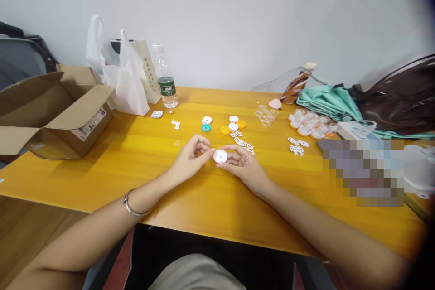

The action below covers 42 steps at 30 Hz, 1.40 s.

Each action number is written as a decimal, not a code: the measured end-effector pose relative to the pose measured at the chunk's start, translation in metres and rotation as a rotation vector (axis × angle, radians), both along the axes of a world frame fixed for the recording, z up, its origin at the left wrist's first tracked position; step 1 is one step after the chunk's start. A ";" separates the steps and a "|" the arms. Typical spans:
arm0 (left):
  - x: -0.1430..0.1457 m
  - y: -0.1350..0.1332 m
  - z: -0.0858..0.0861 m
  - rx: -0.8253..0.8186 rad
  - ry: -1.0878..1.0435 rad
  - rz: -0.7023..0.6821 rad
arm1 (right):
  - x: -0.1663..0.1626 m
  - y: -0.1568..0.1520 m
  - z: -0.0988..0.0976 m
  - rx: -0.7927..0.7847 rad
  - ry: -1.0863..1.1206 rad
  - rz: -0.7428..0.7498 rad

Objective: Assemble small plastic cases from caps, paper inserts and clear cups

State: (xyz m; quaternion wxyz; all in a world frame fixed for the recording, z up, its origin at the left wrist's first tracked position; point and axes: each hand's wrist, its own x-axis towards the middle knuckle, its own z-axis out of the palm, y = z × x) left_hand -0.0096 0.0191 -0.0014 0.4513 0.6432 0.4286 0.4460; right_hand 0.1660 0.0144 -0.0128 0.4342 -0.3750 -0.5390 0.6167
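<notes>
A small round white plastic piece (220,156), shaped like a shallow dish with a raised middle, is held above the table by my right hand (245,166), its thumb and fingers at the rim. My left hand (193,156) is bent at the opposite side, thumb tip at the piece's edge, its other fingers curled and apart from the thumb. Just beyond lie a teal disc (205,128), a white round part (207,120), yellow discs (224,131) and white discs (233,119). Flat white openwork pieces (240,142) lie near my right fingers.
At left stand an open cardboard box (89,122), a white plastic bag (127,86) and a water bottle (167,84). On the right are clear-and-orange round cases (311,123), clear plastic rings (267,116), a brown drink bottle (297,84), green cloth (329,102) and a dark bag (397,95).
</notes>
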 end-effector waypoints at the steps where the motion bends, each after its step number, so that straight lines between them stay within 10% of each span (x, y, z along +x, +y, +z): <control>1: -0.001 0.000 0.002 0.021 0.031 0.021 | 0.000 0.000 -0.001 0.001 -0.002 -0.003; 10: -0.012 0.008 0.013 0.233 0.062 0.194 | -0.002 0.001 -0.006 0.003 -0.007 -0.004; 15: -0.021 -0.007 0.042 0.773 0.044 0.346 | -0.002 0.003 -0.009 -0.012 -0.002 0.000; 19: -0.024 -0.014 0.062 1.112 0.226 0.183 | -0.002 0.004 -0.010 -0.014 0.002 0.019; 30: 0.013 0.100 0.009 0.519 0.816 -0.135 | -0.003 0.003 -0.009 -0.017 -0.028 0.038; 42: 0.032 0.101 -0.001 0.458 0.640 -0.094 | -0.002 0.003 -0.008 -0.014 -0.034 0.033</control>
